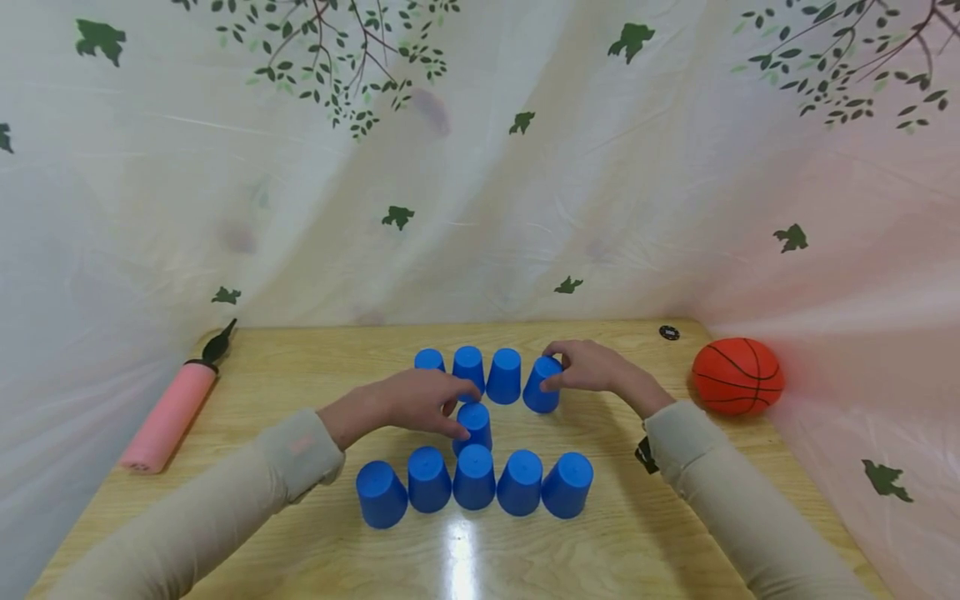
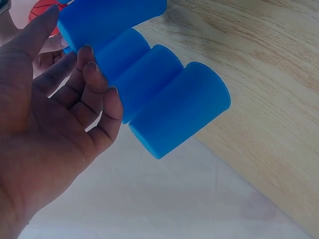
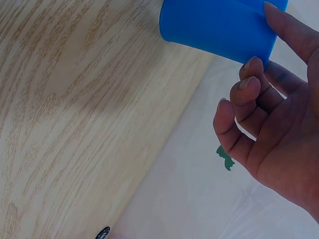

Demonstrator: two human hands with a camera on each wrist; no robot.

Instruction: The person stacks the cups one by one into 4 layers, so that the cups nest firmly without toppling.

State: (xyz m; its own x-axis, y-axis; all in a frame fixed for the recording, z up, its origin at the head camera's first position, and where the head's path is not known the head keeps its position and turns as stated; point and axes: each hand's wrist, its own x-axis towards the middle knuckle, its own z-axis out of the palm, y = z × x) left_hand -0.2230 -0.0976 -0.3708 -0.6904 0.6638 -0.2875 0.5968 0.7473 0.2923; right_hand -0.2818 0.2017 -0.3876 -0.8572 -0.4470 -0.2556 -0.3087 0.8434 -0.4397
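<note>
Blue plastic cups stand upside down on the wooden table in a back row and a front row. Between the rows is one more cup (image 1: 474, 423); my left hand (image 1: 416, 400) grips it near its raised base, thumb on the near side. In the left wrist view this cup (image 2: 107, 20) lies between the thumb and fingers (image 2: 92, 79), beside several back-row cups (image 2: 182, 107). My right hand (image 1: 596, 367) pinches the rightmost back-row cup (image 1: 542, 387), which leans slightly. The right wrist view shows thumb and fingertips on that cup (image 3: 219, 27), other fingers curled below.
Several cups (image 1: 474, 479) form the front row. A pink hand pump (image 1: 171, 417) with a black nozzle lies at the left. To the right are a small orange basketball (image 1: 737, 375) and a black chip (image 1: 670, 332). A leaf-patterned curtain (image 1: 480, 208) hangs behind the table (image 1: 315, 533).
</note>
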